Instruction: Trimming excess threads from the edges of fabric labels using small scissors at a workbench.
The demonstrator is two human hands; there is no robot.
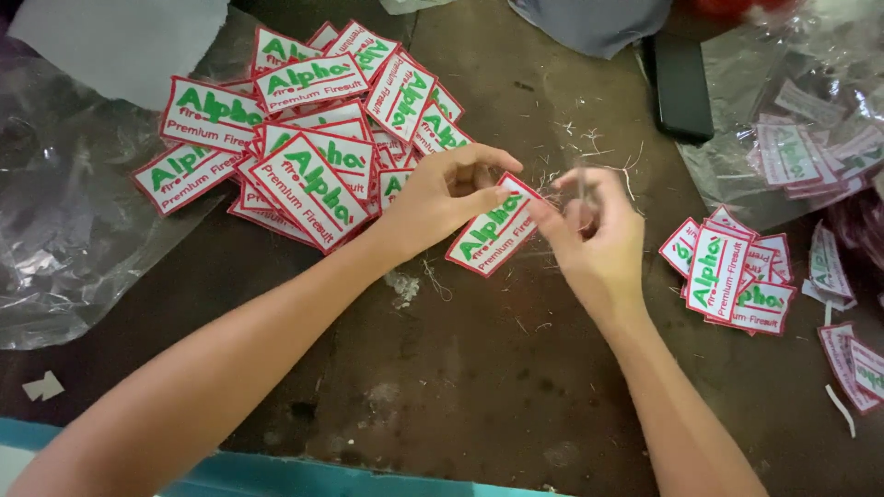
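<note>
At the middle of the dark worktable (pixel 479 387), the left hand (pixel 440 198) holds 1 white patch (pixel 493 232) w/ red border and green stitched lettering, thumb and fingers closed on its upper-left end, patch tilted and lifted just off the surface. The right hand (pixel 599 241) meets the patch's right end; its fingers are pinched narrow around what looks like a small thin tool (pixel 584 189), prob. a thread snip, but it's blurred so can't tell for sure. Loose thread bits (pixel 599 147) lie scattered just beyond the hands.

To the left, touching nothing in hand, sits a big heap of patches (pixel 308 129); to the right, well apart, a smaller stack of patches (pixel 732 276). A clear plastic bag (pixel 64 239) lies at the far left, another bag with more patches (pixel 801 147) at upper right, and a black phone (pixel 681 87) near the top edge.

Risks, as I judge them: the tool tip works right at the red border, so a slip could nick the edge stitching or the left fingertips close by. Grip on 1 end only means the patch could twist or flex under the cut. Trimmed thread could also cling to patches nearby.
</note>
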